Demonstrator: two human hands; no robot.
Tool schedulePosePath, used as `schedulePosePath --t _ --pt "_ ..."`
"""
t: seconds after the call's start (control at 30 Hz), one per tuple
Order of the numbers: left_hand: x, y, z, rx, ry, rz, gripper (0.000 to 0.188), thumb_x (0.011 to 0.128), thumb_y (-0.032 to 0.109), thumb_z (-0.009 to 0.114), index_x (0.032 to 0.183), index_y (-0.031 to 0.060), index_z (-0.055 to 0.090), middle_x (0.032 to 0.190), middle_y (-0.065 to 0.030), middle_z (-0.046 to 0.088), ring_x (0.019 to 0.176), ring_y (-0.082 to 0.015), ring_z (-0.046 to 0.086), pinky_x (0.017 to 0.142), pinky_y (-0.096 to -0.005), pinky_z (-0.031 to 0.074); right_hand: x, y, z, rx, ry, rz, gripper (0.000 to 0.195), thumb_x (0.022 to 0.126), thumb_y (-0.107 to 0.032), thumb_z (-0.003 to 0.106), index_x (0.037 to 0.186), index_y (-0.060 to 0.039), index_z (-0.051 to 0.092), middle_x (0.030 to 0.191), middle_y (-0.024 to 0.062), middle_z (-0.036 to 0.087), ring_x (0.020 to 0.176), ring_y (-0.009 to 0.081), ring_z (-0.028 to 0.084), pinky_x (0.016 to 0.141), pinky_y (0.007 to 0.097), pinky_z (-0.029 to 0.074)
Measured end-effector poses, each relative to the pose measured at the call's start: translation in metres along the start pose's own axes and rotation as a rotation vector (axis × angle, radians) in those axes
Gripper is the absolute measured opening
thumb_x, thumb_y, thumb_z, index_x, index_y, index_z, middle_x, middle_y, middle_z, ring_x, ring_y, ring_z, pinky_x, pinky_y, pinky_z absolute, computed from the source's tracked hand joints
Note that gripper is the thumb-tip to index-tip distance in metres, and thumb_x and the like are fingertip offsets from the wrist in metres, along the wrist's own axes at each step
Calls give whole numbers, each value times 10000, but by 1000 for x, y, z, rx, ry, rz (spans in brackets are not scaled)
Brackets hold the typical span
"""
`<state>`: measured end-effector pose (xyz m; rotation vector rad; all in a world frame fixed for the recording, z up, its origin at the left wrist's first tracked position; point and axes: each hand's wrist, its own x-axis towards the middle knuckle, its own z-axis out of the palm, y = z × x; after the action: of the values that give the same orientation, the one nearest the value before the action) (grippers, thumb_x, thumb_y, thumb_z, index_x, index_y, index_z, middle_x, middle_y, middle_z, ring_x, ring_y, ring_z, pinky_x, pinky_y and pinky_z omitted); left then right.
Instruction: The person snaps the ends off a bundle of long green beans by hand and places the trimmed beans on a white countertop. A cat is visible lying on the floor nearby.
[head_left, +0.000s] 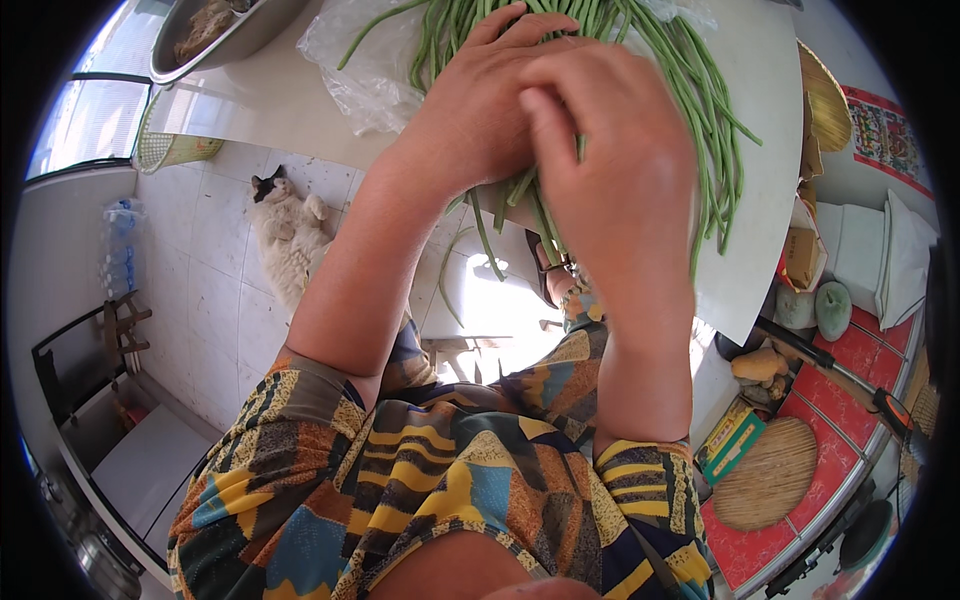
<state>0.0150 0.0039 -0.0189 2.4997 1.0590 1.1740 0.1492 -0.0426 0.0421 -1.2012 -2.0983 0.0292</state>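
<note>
A bunch of long green beans (709, 105) is spread over the white table, with many ends hanging past its near edge. My left hand (499, 101) lies across the bunch, palm down, and bean ends stick out below it. Its fingertips are partly hidden among the beans. Over and beside it is my right hand (611, 127), slightly blurred, with its fingers curled inward. Whether something sits between the right fingers is hidden. A clear plastic bag (360, 67) lies crumpled under and beside the beans.
A metal basin (251, 41) stands at the table's (277, 112) left. On the tiled floor lie a black-and-white cat (289, 225) and a loose bean (444, 281). At right, a red-tiled counter (840, 390) carries a round woven mat (765, 472) and a green box (735, 448).
</note>
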Motion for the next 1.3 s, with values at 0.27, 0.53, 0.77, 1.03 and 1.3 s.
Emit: schedulePosePath --t 0.27,0.53,0.77,1.03,1.3 --pt "9 15 -10 57 -93 -108 246 977 206 602 1145 82 733 1342 -64 658 1347 -276 509 1199 -497 324 -7 71 -34 -280 -67 459 174 899 -47 691 1067 -4 692 995 138 677 937 328 668 831 435 533" --pt "8 13 -9 22 -90 -136 258 980 208 600 1155 73 734 1346 -71 661 1362 -279 500 1212 -493 310 -9 78 -29 -401 -25 418 236 886 -59 714 1119 -22 693 1062 134 678 968 342 665 853 436 542" --pt "9 14 -10 25 -98 -142 263 989 211 592 1159 70 734 1356 -73 659 1369 -281 496 1217 -489 303 -8 82 -30 -372 -62 555 174 910 -105 699 1076 -53 710 1016 87 686 914 293 672 790 421 541" --pt "8 13 -9 -1 -83 -132 258 978 199 596 1149 60 730 1340 -84 664 1362 -288 500 1212 -490 308 -1 57 -23 -130 -2 530 98 914 -116 684 999 -69 697 886 72 689 788 256 663 720 408 525" --pt "7 12 -9 35 -55 -104 275 953 172 610 1168 28 701 1312 -129 668 1341 -311 520 1200 -493 327 -7 45 3 -3 -95 481 94 926 -88 654 970 -8 635 876 179 702 801 380 677 721 471 524"
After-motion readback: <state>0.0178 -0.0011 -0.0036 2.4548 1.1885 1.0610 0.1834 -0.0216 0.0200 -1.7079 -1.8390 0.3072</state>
